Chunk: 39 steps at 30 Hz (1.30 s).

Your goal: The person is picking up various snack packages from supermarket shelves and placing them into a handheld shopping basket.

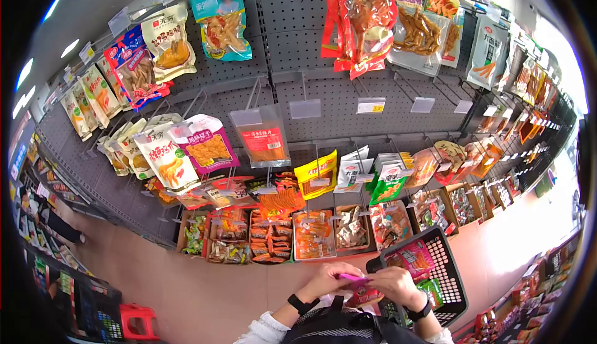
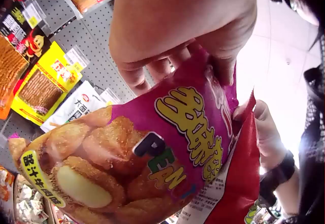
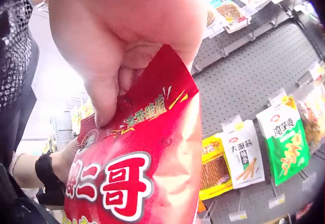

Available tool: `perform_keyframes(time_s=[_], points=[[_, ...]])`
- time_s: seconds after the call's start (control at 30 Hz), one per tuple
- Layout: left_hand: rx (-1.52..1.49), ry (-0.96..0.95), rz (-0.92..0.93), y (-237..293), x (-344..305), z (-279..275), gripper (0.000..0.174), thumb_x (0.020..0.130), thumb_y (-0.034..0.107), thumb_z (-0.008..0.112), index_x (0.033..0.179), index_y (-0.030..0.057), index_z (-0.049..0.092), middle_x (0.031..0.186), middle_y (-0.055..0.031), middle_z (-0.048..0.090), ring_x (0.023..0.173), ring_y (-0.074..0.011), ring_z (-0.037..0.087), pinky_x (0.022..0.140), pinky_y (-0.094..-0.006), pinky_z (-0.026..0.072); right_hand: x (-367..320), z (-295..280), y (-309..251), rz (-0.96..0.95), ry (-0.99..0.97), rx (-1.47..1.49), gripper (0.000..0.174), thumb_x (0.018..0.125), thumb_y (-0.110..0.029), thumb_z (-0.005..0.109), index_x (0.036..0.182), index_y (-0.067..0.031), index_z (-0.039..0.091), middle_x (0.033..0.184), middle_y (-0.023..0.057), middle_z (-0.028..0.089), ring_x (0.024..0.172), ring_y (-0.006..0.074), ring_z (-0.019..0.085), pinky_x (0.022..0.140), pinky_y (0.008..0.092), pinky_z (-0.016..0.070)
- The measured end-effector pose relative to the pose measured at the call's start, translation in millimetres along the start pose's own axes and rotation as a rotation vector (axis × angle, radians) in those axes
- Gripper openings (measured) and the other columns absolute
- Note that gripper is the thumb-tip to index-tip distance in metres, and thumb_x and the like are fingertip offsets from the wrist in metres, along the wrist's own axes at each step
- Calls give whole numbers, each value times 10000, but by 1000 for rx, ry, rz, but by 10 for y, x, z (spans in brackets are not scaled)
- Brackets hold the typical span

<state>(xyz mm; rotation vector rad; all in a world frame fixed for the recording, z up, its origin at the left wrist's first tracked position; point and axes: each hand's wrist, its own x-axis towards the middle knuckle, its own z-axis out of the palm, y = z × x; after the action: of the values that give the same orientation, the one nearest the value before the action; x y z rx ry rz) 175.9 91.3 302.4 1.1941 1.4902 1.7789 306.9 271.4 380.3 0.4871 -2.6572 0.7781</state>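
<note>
My left hand (image 1: pixel 329 282) pinches the top edge of a purple peanut snack bag (image 2: pixel 147 143), which shows coated nuts on its front. Beside it, my right hand (image 1: pixel 396 285) grips the upper edge of a red snack bag (image 3: pixel 167 138) with white lettering. Both bags hang close together in front of my body, their faces overlapping in the left wrist view. Just right of the hands stands a black shopping basket (image 1: pixel 461 282). In it lie a pink-purple packet (image 1: pixel 411 260) and a green packet (image 1: pixel 432 291).
Ahead rises a grey pegboard rack (image 1: pixel 292 52) with hanging snack packets and protruding hooks. Along its foot runs a row of open boxes (image 1: pixel 270 235) of small packs. A red stool (image 1: pixel 138 322) is at lower left, and another person (image 1: pixel 59 220) stands in the far left aisle.
</note>
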Motion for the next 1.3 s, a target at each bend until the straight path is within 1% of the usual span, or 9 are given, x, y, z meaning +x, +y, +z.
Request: perform_keyframes(time_s=[0.17,0.3,0.47,0.7,0.83,0.87,1.0,1.13,1.3], points=[[-89,192,-56,247,111,-379,170,786,16,645,956,24,658,927,-45,668,872,-119,614,801,-256,483,599,-258,-82,-97,-3,-88,253,667,-87,622,912,-142,652,1017,49,634,827,215,622,696,327,490],[-150,523,-117,277,381,-775,122,803,43,654,917,0,664,844,-14,661,763,-59,579,704,-221,473,945,-375,147,-77,53,-188,277,662,-86,629,932,-147,649,1079,64,616,807,207,631,694,315,499],[-187,774,-22,414,646,-1065,122,801,82,677,874,-16,663,769,-1,644,681,-42,550,641,-203,445,1183,-379,405,-200,75,-188,221,661,-86,620,881,-83,640,947,48,652,784,212,633,716,316,507],[-65,838,115,568,1295,-1484,134,809,113,679,861,-9,661,779,0,637,695,-44,538,649,-206,428,1709,-423,829,-271,110,-108,257,618,-75,610,871,-102,648,928,21,658,737,206,632,707,319,513],[-35,827,172,590,1556,-1697,136,817,122,671,860,-8,662,789,-8,638,698,-46,538,651,-213,430,1999,-416,998,-197,92,37,179,644,-69,674,822,-87,668,1119,89,595,742,165,644,667,292,521],[-20,838,199,631,1591,-1716,126,814,111,672,852,-8,664,784,-6,635,702,-46,535,655,-215,429,2057,-412,1025,-189,57,75,164,659,-44,696,821,-68,678,1243,144,509,723,162,645,658,286,523],[-52,911,230,645,1759,-1791,101,807,94,677,847,4,656,786,5,628,696,-43,526,658,-218,419,2330,-348,1214,-87,72,334,151,711,-3,670,857,-40,690,1371,186,356,739,166,645,661,280,519],[-135,899,302,649,1838,-1861,56,804,63,669,832,26,637,798,12,624,702,-43,521,659,-223,411,2582,-300,1292,16,30,583,125,735,-49,682,860,-63,693,1355,179,387,896,193,622,793,313,484],[-128,900,362,745,1852,-1907,49,799,49,667,829,30,633,792,7,625,702,-52,532,667,-224,418,2742,-275,1257,-69,28,542,117,754,-36,671,870,-37,678,1305,176,443,982,221,604,809,310,480]])
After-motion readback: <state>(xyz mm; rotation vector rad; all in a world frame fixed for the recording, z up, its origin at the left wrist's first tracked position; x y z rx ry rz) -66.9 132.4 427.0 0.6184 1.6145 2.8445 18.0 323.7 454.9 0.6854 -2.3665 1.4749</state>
